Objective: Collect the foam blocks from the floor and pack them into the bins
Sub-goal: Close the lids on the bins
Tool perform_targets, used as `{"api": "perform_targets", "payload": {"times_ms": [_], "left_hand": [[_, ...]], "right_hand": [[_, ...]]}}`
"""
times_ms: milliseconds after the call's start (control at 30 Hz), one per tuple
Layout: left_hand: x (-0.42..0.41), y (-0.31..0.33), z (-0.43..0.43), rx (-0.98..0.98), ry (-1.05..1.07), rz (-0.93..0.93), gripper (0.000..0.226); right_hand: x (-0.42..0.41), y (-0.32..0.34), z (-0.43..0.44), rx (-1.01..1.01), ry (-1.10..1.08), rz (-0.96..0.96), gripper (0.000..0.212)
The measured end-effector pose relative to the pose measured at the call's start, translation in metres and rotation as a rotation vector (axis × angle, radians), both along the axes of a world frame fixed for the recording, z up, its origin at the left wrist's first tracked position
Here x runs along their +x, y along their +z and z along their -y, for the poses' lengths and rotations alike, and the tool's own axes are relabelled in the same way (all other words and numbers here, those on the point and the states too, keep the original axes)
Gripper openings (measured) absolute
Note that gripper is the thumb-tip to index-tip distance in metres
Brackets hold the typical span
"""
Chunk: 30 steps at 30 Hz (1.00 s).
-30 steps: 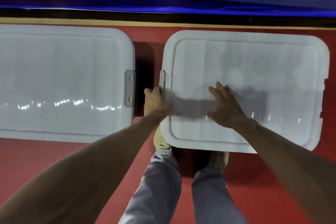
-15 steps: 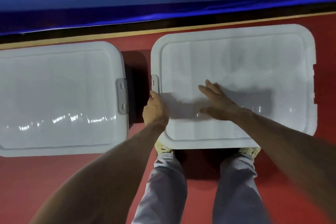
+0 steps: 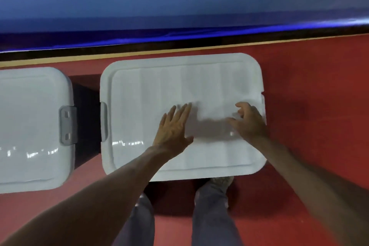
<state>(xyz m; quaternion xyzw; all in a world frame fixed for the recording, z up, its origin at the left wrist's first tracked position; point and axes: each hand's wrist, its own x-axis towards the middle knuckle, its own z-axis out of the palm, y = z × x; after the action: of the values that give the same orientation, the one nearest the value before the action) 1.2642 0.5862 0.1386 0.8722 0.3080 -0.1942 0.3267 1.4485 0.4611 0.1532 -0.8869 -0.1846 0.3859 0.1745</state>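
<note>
Right bin (image 3: 179, 86): white, lid on, standing on the red floor (image 3: 311, 106) at its far edge, under the blue wall (image 3: 179, 6).
Left hand (image 3: 173, 128): flat on the lid, fingers straight.
Right hand (image 3: 249, 122): at the lid's right end, fingers bent and blurred; grasp cannot be told.
Left bin (image 3: 30, 116): lidded, just beside the right bin, not touching.

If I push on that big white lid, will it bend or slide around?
Probably stiff: the white lid lies flat under the left hand resting on it. It likely won't slide, as the latch at its left end looks folded down. Its shiny surface may feel slippery.
</note>
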Motion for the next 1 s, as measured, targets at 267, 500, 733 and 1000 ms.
{"api": "perform_targets", "payload": {"times_ms": [267, 500, 733, 1000], "left_hand": [[0.067, -0.034, 0.064, 0.058, -0.157, -0.251, 0.114], [0.062, -0.042, 0.066, 0.172, -0.268, -0.325, 0.119], [0.065, -0.041, 0.068, 0.184, -0.273, -0.333, 0.116], [0.064, -0.042, 0.069, 0.221, -0.287, -0.338, 0.117]], "right_hand": [[0.075, -0.048, 0.072, 0.012, -0.281, -0.251, 0.115], [0.065, -0.068, 0.089, 0.039, -0.418, -0.173, 0.063], [0.056, -0.068, 0.089, 0.012, -0.108, -0.008, 0.058], [0.038, -0.062, 0.076, -0.126, -0.003, 0.218, 0.054]]}}
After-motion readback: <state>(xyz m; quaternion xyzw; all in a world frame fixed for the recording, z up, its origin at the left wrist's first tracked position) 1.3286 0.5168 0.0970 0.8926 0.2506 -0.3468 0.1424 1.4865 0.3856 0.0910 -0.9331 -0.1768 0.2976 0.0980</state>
